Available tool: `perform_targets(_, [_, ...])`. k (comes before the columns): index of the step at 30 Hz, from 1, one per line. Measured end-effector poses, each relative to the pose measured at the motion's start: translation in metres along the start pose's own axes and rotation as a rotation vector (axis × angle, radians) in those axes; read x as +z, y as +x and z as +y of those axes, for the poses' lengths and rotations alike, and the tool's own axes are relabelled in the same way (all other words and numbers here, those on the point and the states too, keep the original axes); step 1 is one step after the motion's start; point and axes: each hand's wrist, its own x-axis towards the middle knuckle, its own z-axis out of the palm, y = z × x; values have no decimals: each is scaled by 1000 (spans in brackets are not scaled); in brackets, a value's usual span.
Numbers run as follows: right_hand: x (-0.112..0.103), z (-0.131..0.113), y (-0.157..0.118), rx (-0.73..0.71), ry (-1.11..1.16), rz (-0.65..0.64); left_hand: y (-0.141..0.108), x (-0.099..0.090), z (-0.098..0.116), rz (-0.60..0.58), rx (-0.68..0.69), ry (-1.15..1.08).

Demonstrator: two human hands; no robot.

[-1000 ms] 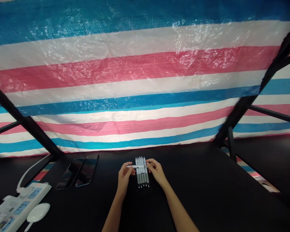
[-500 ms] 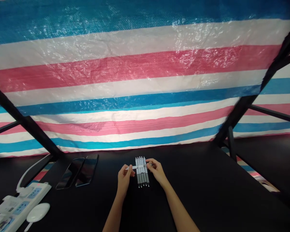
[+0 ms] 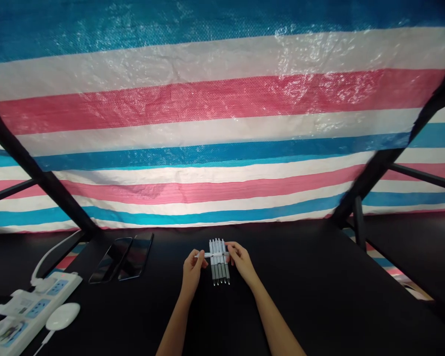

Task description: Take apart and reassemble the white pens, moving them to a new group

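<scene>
Several white pens with grey tips (image 3: 218, 272) lie side by side on the black table (image 3: 319, 296), tips toward me. One more white pen (image 3: 212, 255) lies crosswise over their upper part. My left hand (image 3: 193, 271) pinches that crosswise pen left of the row. My right hand (image 3: 240, 260) holds its other end at the right side of the row. Both hands are close to the row, and the fingers hide part of the crosswise pen.
Two smartphones (image 3: 110, 260) lie face up at the table's left. A white power strip (image 3: 37, 301) with a cable and a round white device (image 3: 62, 316) sit at the lower left. A striped tarp (image 3: 222, 153) and black frame bars stand behind the table.
The whole view has shifted slightly as my head moved. My hands stay on the crosswise pen, nearly in the same place over the row.
</scene>
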Motion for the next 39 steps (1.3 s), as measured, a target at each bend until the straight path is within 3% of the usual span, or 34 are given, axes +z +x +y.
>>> perform_targets(11, [-3, -12, -3, -15, 26, -36, 2, -2, -8, 24, 3, 14])
perform_targets(19, [-5, -12, -3, 5, 93, 84, 3, -6, -10, 181, -32, -49])
perform_targets(31, [-8, -11, -2, 2, 173, 335, 3, -5, -12, 171, -50, -136])
perform_targets(39, [-8, -12, -2, -17, 161, 344, 1, -5, -10, 151, -37, -60])
